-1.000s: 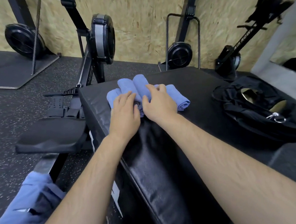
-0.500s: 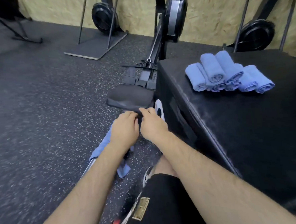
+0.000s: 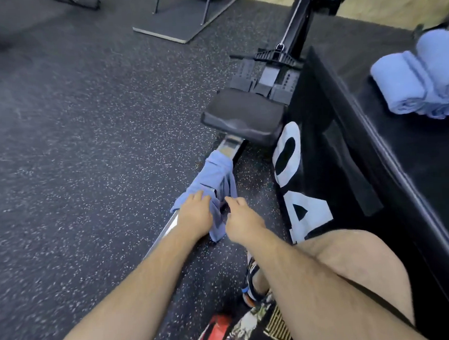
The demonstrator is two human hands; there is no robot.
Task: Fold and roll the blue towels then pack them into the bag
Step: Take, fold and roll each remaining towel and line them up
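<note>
A loose blue towel (image 3: 213, 175) lies draped over the metal rail (image 3: 169, 227) of a rowing machine on the floor. My left hand (image 3: 194, 215) is on the towel's near end, fingers curled down into the cloth. My right hand (image 3: 243, 221) hovers just right of it with loosely bent fingers at the towel's hanging edge, and I cannot see any cloth held. Several rolled blue towels (image 3: 419, 81) are stacked on the black padded box (image 3: 413, 165) at the right. The bag is out of view.
The rower's black seat (image 3: 244, 116) and footrests (image 3: 262, 74) sit just beyond the towel, close to the box's side. My bare knee (image 3: 347, 257) and a shoe (image 3: 253, 285) are under my right arm. Speckled rubber floor (image 3: 74, 151) spreads to the left.
My hands left the rolled stack on the box and dropped to the floor-level rail. The view swung left and down, and my left hand now rests on the loose towel.
</note>
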